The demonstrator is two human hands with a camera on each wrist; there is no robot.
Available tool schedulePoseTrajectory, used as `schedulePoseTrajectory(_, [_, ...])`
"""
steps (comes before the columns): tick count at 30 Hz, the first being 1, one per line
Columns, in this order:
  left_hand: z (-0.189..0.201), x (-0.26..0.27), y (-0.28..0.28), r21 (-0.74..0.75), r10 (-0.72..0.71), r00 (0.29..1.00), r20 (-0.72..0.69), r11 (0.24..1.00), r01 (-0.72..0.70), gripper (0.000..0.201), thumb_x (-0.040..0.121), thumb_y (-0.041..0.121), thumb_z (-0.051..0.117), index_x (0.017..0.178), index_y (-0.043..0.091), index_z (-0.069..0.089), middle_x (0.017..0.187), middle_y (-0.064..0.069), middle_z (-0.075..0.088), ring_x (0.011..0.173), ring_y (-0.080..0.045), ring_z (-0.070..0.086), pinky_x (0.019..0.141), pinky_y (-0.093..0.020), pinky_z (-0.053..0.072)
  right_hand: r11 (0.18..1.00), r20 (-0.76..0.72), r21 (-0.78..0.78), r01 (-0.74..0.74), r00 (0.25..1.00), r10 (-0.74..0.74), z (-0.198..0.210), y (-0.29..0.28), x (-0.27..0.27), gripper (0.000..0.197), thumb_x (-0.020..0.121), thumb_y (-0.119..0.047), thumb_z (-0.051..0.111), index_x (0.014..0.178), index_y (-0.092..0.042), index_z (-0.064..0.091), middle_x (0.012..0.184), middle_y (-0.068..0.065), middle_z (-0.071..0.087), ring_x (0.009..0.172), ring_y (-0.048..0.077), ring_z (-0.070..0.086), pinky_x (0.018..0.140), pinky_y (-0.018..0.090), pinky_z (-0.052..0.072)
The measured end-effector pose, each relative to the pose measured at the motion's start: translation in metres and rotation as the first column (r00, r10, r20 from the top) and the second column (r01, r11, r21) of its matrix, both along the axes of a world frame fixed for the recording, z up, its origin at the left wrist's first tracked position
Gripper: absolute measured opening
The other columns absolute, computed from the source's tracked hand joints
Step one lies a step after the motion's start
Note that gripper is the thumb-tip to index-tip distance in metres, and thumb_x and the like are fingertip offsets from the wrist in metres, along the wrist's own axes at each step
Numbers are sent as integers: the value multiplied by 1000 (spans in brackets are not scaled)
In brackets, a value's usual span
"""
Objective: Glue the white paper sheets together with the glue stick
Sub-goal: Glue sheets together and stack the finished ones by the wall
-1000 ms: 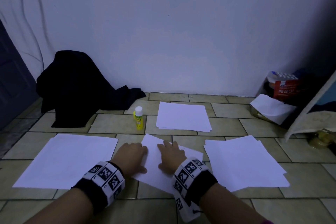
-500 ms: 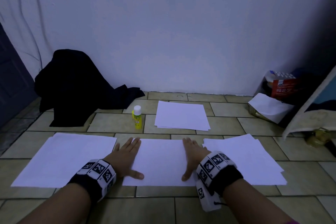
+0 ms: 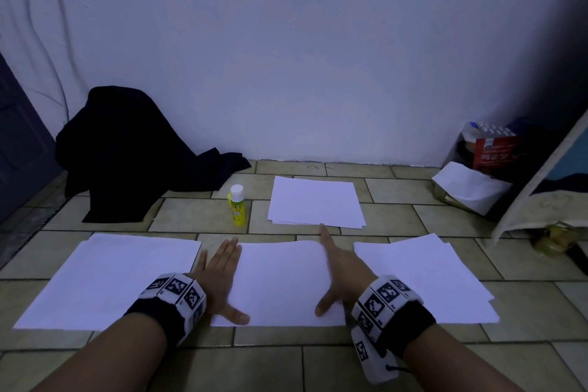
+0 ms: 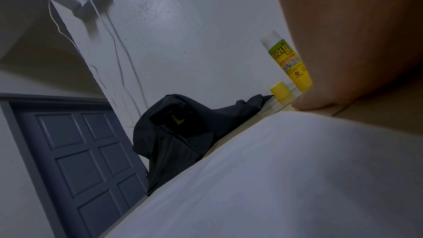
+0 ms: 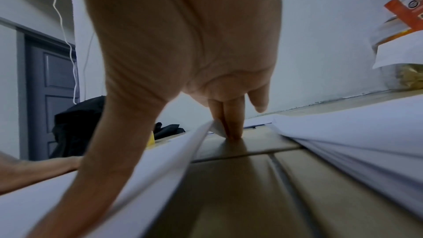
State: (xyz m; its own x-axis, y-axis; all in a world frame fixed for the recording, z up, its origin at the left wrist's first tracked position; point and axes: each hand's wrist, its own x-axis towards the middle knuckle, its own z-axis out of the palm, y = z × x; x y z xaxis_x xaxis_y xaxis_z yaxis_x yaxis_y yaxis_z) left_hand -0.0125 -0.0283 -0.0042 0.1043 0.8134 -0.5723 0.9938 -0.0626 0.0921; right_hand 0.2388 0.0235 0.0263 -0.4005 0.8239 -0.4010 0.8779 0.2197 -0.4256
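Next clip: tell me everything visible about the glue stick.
The glue stick is a small yellow plastic tube with a white top and a printed label with green and orange bands. It stands upright on the tiled floor, beside the far paper stack and near the dark cloth. A separate yellow cap sits by it. Neither hand touches it.

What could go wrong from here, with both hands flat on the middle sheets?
1. The right edge of the middle sheets lifts off the floor beside the right hand, so layers may bond misaligned or creased.
2. The glue stick stands upright just beyond the left hand, with its yellow cap loose beside it; a careless reach could topple it, and uncapped glue may dry.
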Motion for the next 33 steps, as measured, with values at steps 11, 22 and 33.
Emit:
schedulePoseTrajectory(11, [0,-1,1,-14,1,1000,8,1000,-1,172,8,99,17,143,4,-32,150,-8,-40,127,-11,-37,112,-47,-18,983,-373,-7,185,911,-174,2,-23,16,49,80,-15,74,126,-25,60,136,-3,53,124,13,47,104,26,38])
schedulePoseTrajectory(22, [5,-4,1,-19,2,996,91,1000,0,169,11,105,8,142,6,-33,144,0,-45,129,-9,-37,113,-46,-18,976,-417,21,214,890,-186,7,-10,35,41,79,-6,73,116,-22,68,118,-4,63,108,8,56,85,6,43])
schedulePoseTrajectory(33, [9,1,1,-12,42,997,65,999,-41,175,-1,102,-1,146,11,-29,152,0,-37,143,-16,-29,114,-46,-15,872,-678,-18,489,636,-370,44,62,61,45,81,10,65,117,-18,66,111,10,65,76,16,59,64,24,50])
